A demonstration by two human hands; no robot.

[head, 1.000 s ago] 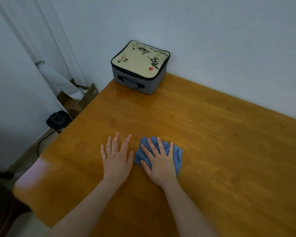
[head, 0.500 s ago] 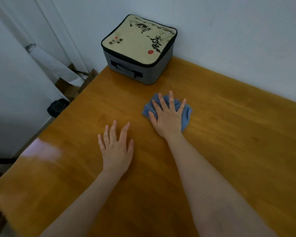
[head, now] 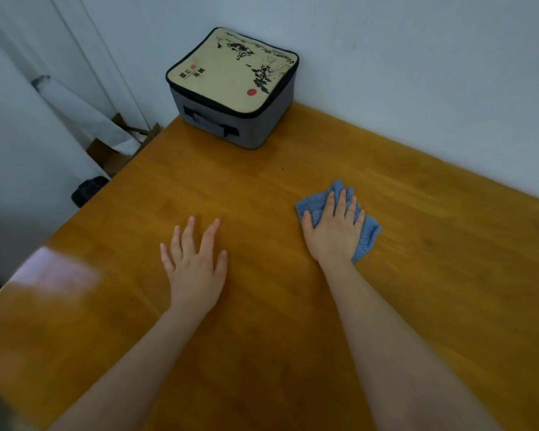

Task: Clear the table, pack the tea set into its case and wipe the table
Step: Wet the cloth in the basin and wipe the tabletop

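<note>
The right hand lies flat, fingers straight, pressing the cloth onto the table. The left hand rests palm-down on the bare wood with fingers spread, holding nothing.

Change: one second ago the cloth lay just beside the left hand. It then travelled toward the far edge, close to the case. It now sits to the right, well apart from both the left hand and the case. The left hand has kept its place as a brace.

The case stands closed at the far left corner, against the wall. No tea ware shows on the table.

Assessment: clearing and packing appear complete, and wiping is in progress. The right side of the table and the near edge probably remain to be wiped.
</note>
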